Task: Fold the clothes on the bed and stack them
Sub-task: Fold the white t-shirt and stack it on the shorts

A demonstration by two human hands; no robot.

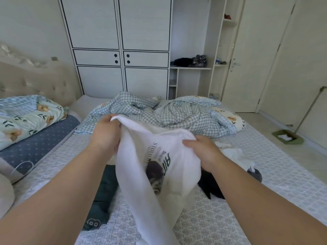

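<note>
Both hands, left hand (106, 133) and right hand (203, 152), pinch the white shirt's (159, 174) top edge in curled fingers, its length hanging below them toward the bed (265, 174).

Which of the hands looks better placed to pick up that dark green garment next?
Probably the left hand: the dark green garment lies under the left forearm. Both hands currently hold the white shirt.

left hand (106, 132) bare | right hand (203, 152) bare | forearms unsleeved

Shirt (155, 167) above bed (265, 174); duvet (168, 114) behind, wardrobe (120, 46) beyond.
</note>
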